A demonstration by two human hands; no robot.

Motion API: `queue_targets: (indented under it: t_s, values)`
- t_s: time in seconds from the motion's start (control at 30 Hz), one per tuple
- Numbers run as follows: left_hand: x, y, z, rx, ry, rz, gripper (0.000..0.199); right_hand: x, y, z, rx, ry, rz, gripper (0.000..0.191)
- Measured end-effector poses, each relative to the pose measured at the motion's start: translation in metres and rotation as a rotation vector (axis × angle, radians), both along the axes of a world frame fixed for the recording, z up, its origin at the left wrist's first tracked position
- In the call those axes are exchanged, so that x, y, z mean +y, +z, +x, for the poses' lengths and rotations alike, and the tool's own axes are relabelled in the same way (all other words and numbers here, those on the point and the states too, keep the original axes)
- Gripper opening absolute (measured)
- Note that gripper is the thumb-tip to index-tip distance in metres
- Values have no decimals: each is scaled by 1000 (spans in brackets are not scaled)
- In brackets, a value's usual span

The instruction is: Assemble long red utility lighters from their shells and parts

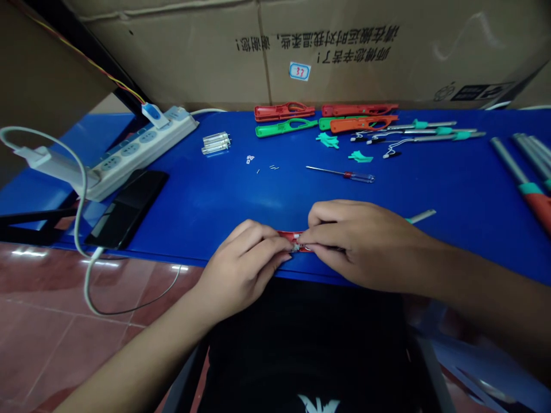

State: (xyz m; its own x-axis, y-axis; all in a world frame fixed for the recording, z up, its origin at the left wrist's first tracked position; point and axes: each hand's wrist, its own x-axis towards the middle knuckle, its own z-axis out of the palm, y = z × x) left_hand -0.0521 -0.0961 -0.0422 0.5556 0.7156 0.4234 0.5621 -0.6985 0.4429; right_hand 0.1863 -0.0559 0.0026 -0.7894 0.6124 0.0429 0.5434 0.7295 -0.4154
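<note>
At the front edge of the blue table, a red plastic handle shell (287, 234) lies between my two hands, its open inside facing up. My left hand (247, 255) grips the shell's left part with bent fingers. The thumb and fingers of my right hand (365, 244) pinch together over small pale parts inside the shell; the fingertips hide exactly what they hold. A metal tube (424, 216) pokes out beyond my right wrist. Farther back lies a screwdriver (359, 176) with a clear and red handle.
Red, green and orange handle shells (284, 127) line the back, near wired metal tubes (447, 136) and teal pieces (360, 156). Silvery cylinders (216, 143), small screws (274, 167) and a black phone (129, 209) lie leftward. A power strip (142, 146) borders the left; a cardboard box (193, 63) stands behind.
</note>
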Motion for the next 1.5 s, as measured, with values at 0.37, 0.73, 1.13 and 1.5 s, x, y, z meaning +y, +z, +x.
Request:
queue_targets:
  t_s: [0.37,0.73,1.13,1.5]
  values:
    - [-1,0,0,-70,-1,57,26,14,-6,-3,48,47,-145,23]
    - [-8,0,-1,-86,-11,175,29,27,3,-3,119,156,-392,18]
    - [-3,3,-1,-37,-19,46,30,27,-2,-4,131,173,-164,18]
    - [8,10,4,-32,69,-158,14,21,-9,-4,-52,213,188,23]
